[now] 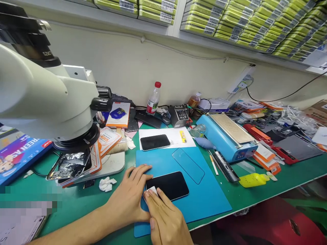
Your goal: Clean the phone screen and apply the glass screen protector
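Low in the middle of the frame, a dark phone [170,185] lay face up on a blue mat [204,200] on the green counter [76,200]. The soft mat probably kept it from sliding and scratching. The left hand [131,195] lay open and flat, its fingers against the phone's left end, seemingly to brace it. The right hand [166,219] pinched a small white pad [152,190] at the fingertips and pressed it onto the phone's lower left corner. Just beyond, a clear glass sheet [188,165] lay on the same mat, within easy reach. Farther up, a second phone [155,142] rested on white paper. A microscope [46,95] loomed at upper left and a blue machine [227,136] crowded the mat's right side, but neither blocked the hands. A yellow bottle [252,179] lay on its side at the right.
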Motion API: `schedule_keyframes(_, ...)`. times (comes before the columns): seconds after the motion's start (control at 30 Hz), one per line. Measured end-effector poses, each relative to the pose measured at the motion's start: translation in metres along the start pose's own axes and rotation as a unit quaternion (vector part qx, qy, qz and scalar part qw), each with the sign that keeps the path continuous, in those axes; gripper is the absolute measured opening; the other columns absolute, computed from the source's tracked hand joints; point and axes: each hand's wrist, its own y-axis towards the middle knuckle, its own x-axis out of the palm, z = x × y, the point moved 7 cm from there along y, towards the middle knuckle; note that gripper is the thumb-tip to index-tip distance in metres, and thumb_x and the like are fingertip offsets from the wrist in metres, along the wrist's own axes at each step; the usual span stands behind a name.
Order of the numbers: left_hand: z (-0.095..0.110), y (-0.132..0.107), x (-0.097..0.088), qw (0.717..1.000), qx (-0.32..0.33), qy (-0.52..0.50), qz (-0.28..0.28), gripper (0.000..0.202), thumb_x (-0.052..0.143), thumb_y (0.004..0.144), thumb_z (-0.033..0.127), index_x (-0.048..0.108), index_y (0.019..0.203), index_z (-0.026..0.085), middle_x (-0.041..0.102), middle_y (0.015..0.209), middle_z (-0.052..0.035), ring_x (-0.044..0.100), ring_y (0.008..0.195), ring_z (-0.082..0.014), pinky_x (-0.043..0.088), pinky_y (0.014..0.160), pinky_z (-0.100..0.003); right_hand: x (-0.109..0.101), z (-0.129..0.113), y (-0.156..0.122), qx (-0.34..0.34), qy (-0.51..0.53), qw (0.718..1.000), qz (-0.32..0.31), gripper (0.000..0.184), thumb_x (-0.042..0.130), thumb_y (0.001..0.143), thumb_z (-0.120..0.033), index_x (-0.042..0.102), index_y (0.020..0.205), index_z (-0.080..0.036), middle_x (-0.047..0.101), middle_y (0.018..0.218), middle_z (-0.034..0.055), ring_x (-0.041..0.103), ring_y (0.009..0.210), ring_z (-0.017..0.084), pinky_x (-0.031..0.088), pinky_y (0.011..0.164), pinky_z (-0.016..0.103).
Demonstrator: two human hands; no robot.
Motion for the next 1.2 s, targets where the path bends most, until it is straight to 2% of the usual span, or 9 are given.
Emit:
schedule_keyframes(0.23,-0.006,-0.001,0.002,1.000,-0.010,0.017,0.020,0.078,0.079,0.076,0.043,0.049,0.144,0.018,0.050,0.159,-0.0188,0.042,0.152,-0.0395,0.037,0.122,-0.058,0.006,0.017,0.025,0.095,-0.007,0.995,-0.021,0.061,0.047,0.100,-0.010,0.041,0.161,-0.008,0.063,0.150,0.0122,0.058,0.143,0.024,0.054,0.118,0.042)
schedule_keyframes(0.4,-0.013,-0.002,0.007,1.000,-0.023,0.004,0.003,0.130,0.085,0.060,0.082,0.034,0.161,0.019,0.050,0.161,-0.0194,0.045,0.149,-0.0455,0.042,0.118,-0.062,-0.013,0.067,-0.017,0.180,-0.066,0.981,0.006,0.060,0.042,0.106,-0.013,0.034,0.166,-0.014,0.063,0.150,0.0123,0.047,0.150,0.033,0.059,0.110,0.051)
schedule_keyframes(0.5,-0.016,-0.002,0.009,1.000,-0.029,0.001,-0.009,0.134,0.082,0.060,0.086,0.028,0.165,0.022,0.047,0.164,-0.0177,0.043,0.150,-0.0455,0.041,0.118,-0.062,-0.025,0.083,-0.041,0.209,-0.113,0.971,0.009,0.059,0.041,0.109,-0.019,0.033,0.167,-0.015,0.061,0.152,0.0125,0.046,0.149,0.037,0.062,0.104,0.054)
schedule_keyframes(0.63,-0.014,-0.003,0.011,1.000,-0.021,0.015,-0.012,0.135,0.087,0.061,0.078,0.024,0.166,0.022,0.046,0.165,-0.0168,0.043,0.150,-0.0446,0.039,0.120,-0.060,-0.012,0.048,-0.029,0.156,-0.136,0.978,0.013,0.061,0.044,0.104,-0.014,0.035,0.165,-0.007,0.063,0.150,0.0138,0.050,0.147,0.035,0.057,0.113,0.050)
schedule_keyframes(0.73,-0.011,-0.004,0.011,0.999,-0.012,0.046,0.005,0.113,0.084,0.077,0.043,0.020,0.168,0.022,0.048,0.164,-0.0141,0.043,0.151,-0.0377,0.036,0.123,-0.054,0.007,0.007,-0.010,0.048,-0.106,0.992,0.041,0.052,0.041,0.104,-0.015,0.051,0.151,0.007,0.070,0.139,0.0182,0.062,0.137,0.029,0.052,0.117,0.039)
schedule_keyframes(0.8,-0.010,-0.005,0.012,0.998,-0.008,0.064,0.016,0.110,0.078,0.077,0.027,0.018,0.169,0.024,0.048,0.164,-0.0121,0.042,0.152,-0.0343,0.035,0.124,-0.050,0.012,-0.006,-0.009,-0.027,-0.091,0.994,0.047,0.049,0.033,0.110,-0.021,0.060,0.142,0.004,0.074,0.134,0.0132,0.068,0.132,0.023,0.047,0.121,0.034)
schedule_keyframes(0.9,-0.010,-0.006,0.013,0.998,0.007,0.060,0.011,0.127,0.089,0.068,0.046,0.016,0.169,0.024,0.045,0.166,-0.0130,0.043,0.151,-0.0387,0.038,0.121,-0.052,0.000,0.006,-0.024,-0.038,-0.095,0.994,0.045,0.049,0.027,0.113,-0.021,0.056,0.147,-0.001,0.076,0.130,0.0059,0.068,0.131,0.017,0.044,0.123,0.032)
schedule_keyframes(1.03,-0.011,-0.006,0.015,0.998,0.011,0.064,0.003,0.152,0.096,0.049,0.069,0.015,0.169,0.026,0.047,0.165,-0.0137,0.047,0.147,-0.0436,0.042,0.116,-0.055,-0.018,0.039,-0.041,0.072,-0.143,0.986,0.045,0.058,0.035,0.104,-0.006,0.031,0.161,0.005,0.073,0.135,0.0165,0.066,0.134,0.024,0.051,0.118,0.041)
schedule_keyframes(1.2,-0.009,-0.005,0.012,0.994,0.034,0.100,0.030,0.147,0.091,0.056,0.076,0.013,0.170,0.027,0.054,0.161,-0.0118,0.053,0.143,-0.0413,0.044,0.112,-0.052,0.000,0.025,-0.042,0.041,-0.139,0.988,0.053,0.059,0.043,0.107,-0.017,0.034,0.162,0.000,0.074,0.135,0.0118,0.069,0.129,0.022,0.053,0.114,0.029)
